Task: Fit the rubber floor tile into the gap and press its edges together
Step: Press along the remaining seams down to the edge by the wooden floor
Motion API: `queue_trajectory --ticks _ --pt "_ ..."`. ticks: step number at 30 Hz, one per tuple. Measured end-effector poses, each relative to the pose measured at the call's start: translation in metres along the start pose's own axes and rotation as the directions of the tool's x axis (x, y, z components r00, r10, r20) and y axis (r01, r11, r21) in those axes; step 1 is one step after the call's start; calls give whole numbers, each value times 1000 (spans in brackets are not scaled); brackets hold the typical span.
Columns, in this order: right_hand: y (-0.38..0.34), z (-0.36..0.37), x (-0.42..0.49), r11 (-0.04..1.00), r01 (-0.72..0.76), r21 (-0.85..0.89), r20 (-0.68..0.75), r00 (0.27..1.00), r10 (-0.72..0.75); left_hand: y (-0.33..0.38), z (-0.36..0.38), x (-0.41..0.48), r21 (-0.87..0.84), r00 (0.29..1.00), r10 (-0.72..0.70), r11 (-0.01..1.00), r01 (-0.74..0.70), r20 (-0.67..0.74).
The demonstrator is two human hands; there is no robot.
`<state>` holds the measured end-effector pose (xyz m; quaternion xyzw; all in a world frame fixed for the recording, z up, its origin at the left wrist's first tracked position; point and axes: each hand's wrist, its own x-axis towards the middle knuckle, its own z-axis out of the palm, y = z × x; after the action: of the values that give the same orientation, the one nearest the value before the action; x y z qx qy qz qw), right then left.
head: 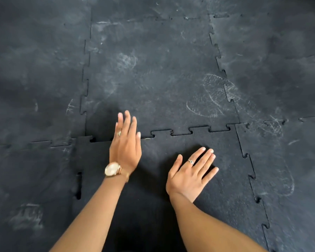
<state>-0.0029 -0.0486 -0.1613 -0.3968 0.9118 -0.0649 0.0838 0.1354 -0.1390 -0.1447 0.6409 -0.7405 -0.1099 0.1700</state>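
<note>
- Two bare hands in shot, both flat and open, neither one grasping anything; fingers stretched out, nothing pinched or curled around
- left hand [125, 148] sits over the far edge of the rubber floor tile [216, 179], fingertips reaching across the seam onto the next tile; it looks a bit blurred, so can't say how hard it's pressing
- right hand [190, 174] is palm-down on the tile's top face, roughly mid-tile, well back from the far seam; fingers fanned toward the right
- one watch [113, 169] on the left wrist, pale round face; two rings total, one per hand; the ring [190, 162] on the right hand is the clearer one
- the tile itself is the darker, cleaner one nearest the camera, lying in the gap among the dusty neighbours; its jigsaw teeth along the far seam [189, 132] look meshed on the right half, with thin dark lines showing
- at the far-left corner [91, 139] there's an open dark slot; one more dark gap [78, 186] down the left side, so that edge isn't fully seated
- the big far tile [153, 70] carries several chalky shoe prints
</note>
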Motion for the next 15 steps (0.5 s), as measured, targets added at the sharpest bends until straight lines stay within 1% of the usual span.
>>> queue_trajectory --ticks 2,3,8,9,10,11,12,13,14,15 --pt "-1 -1 1 1000 1 9 4 1000 -1 -1 -3 -33 133 999 7 991 -14 52" --pt "-1 -1 0 1000 4 13 9 1000 -4 0 -3 -45 167 996 8 986 -23 85" --pt "-1 -3 0 998 65 10 17 998 -65 -1 -2 -48 228 993 -6 974 -21 116" --pt "1 -4 -2 994 106 8 9 994 -106 -2 -2 -48 221 993 1 975 -27 118" --pt "2 -5 -3 984 179 19 2 984 -179 -2 -1 -48 202 993 2 979 -26 118" --pt "3 -6 -5 953 300 37 9 954 -300 -2 -1 -47 185 992 -1 982 -22 123" --pt "4 -7 -10 881 471 41 39 880 -472 -3 -1 -48 173 991 2 985 -25 130" --pt "5 -7 -16 766 642 27 70 763 -643 -4 -2 -48 169 991 2 985 -24 133" --pt "5 -7 -19 654 756 -4 101 651 -752 -5 -3 -48 178 992 6 984 -28 125" --pt "3 -7 -17 606 795 6 128 600 -789 -5 -2 -46 182 993 9 983 -31 122"
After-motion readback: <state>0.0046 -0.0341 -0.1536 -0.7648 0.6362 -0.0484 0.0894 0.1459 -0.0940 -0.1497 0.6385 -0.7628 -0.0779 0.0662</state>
